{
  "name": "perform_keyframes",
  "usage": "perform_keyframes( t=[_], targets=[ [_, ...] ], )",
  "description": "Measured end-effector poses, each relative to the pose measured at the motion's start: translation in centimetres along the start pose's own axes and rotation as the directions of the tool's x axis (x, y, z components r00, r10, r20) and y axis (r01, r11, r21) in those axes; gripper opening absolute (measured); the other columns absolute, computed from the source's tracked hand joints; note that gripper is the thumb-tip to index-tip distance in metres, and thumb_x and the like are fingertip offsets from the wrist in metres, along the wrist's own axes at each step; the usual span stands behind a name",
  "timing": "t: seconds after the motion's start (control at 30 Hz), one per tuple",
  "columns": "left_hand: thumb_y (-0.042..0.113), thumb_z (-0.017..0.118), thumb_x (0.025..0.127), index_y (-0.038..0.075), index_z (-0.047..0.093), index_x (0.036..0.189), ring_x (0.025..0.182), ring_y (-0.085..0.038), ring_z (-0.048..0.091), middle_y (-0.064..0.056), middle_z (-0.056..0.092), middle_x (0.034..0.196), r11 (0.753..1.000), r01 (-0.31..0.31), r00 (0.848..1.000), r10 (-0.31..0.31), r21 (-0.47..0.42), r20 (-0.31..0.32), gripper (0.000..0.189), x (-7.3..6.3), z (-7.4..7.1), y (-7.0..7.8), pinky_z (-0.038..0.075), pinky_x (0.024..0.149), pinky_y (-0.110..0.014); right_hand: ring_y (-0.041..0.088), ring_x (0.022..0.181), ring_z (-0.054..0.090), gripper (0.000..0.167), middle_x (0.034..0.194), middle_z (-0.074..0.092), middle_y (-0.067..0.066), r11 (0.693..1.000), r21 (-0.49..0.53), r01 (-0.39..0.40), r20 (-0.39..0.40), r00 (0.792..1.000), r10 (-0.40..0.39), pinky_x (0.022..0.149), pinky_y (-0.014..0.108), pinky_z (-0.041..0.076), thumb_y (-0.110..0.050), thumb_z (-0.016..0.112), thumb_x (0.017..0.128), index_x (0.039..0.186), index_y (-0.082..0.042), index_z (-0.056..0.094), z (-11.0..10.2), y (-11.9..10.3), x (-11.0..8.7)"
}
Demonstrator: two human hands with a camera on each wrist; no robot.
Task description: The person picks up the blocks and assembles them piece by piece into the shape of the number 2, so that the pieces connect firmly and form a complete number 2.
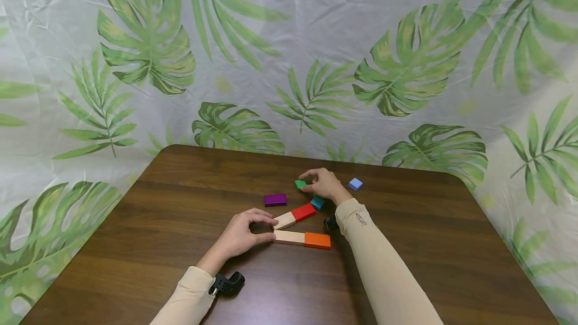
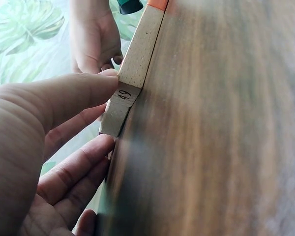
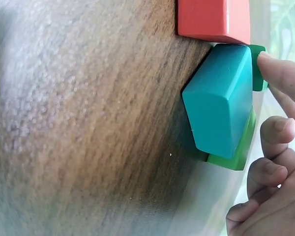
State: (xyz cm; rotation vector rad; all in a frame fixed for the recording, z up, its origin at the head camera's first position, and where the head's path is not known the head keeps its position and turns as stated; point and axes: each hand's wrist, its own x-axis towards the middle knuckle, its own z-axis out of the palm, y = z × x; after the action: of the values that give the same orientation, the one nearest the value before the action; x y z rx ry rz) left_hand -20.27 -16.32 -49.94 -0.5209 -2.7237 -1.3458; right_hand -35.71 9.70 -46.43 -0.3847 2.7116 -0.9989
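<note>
In the head view my left hand (image 1: 239,234) holds its thumb and index finger at the near-touching left ends of two plain wooden blocks. One plain block (image 1: 289,236) lies end to end with an orange block (image 1: 317,240); the other plain block (image 1: 285,220) lies against a red block (image 1: 303,211). A "49" marks an end face in the left wrist view. My right hand (image 1: 324,184) pinches a small green block (image 1: 300,184) beyond the red one. Under its palm sit a teal block (image 3: 219,98) and a lighter green block (image 3: 236,152) behind it.
A purple block (image 1: 275,200) lies left of the green one. At the right, near the table's far edge, sits a light blue block (image 1: 355,183). A leaf-patterned cloth (image 1: 293,64) hangs behind the brown table (image 1: 406,245).
</note>
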Motion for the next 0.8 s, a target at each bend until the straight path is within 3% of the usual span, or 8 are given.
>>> perform_keyframes(
  t=[0.3,0.6,0.8],
  targets=[
    [0.024,0.091,0.087,0.024,0.086,0.112,0.123,-0.022,0.071,0.007,0.077,0.122,1.000,0.014,1.000,-0.014,-0.008,0.007,0.026,0.03,0.04,0.12,0.054,0.107,-0.042,0.015,0.060,0.041,0.036,0.068,0.047,-0.003,1.000,0.023,-0.006,0.003,1.000,0.006,0.059,0.028,0.035,-0.024,0.084,0.095,0.130,-0.018,0.078,-0.21,0.26,0.02],
    [0.023,0.091,0.087,0.024,0.086,0.111,0.121,-0.022,0.071,0.006,0.077,0.121,1.000,0.008,1.000,-0.008,-0.005,0.001,0.025,0.09,0.10,-0.04,0.054,0.106,-0.041,0.016,0.062,0.042,0.038,0.068,0.046,-0.003,1.000,0.000,-0.007,-0.006,1.000,0.007,0.060,0.029,0.034,-0.026,0.085,0.093,0.130,-0.018,0.078,-0.16,0.16,0.13],
    [0.024,0.091,0.087,0.023,0.085,0.112,0.121,-0.022,0.071,0.006,0.077,0.121,1.000,0.004,1.000,-0.004,-0.005,0.002,0.025,0.16,0.13,-0.06,0.054,0.106,-0.040,0.017,0.070,0.047,0.036,0.072,0.050,-0.003,0.999,-0.032,-0.004,-0.033,0.999,0.003,0.072,0.035,0.033,-0.029,0.085,0.093,0.126,-0.019,0.079,0.00,0.08,0.25]
  ],
)
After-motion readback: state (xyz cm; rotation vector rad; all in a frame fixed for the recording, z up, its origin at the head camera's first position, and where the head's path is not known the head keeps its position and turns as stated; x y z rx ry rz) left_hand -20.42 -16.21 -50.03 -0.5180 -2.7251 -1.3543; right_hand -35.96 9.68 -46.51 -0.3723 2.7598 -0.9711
